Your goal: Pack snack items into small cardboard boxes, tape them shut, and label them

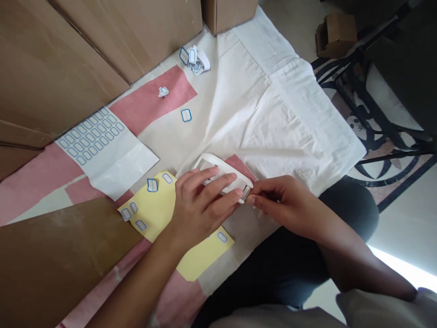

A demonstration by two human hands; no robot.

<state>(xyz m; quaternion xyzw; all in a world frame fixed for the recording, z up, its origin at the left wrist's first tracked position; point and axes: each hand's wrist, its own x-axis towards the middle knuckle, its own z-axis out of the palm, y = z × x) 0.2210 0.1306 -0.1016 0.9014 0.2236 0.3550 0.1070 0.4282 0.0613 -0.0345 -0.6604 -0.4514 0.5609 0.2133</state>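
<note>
A white plastic case (223,171) with a rounded rim, an inner recess and a greyish strip at its right end lies tilted above the cloth. My left hand (201,200) comes from the lower left and grips it, fingers bent across its top. At the right end of the case, my right hand (288,202) is closed, thumb and forefinger pinched together at the rim. Whatever sits between those fingertips is hidden. Beneath my left hand lies a yellow sheet (198,262) bearing several blue-edged labels. A curled label (152,185) rests on its upper edge.
Cardboard boxes (136,36) line the far left side. By them lies a white label sheet (123,155). Crumpled labels (196,61) and a single label (186,115) are on the patterned cloth (218,109). A small carton (336,35) stands on the floor, far right.
</note>
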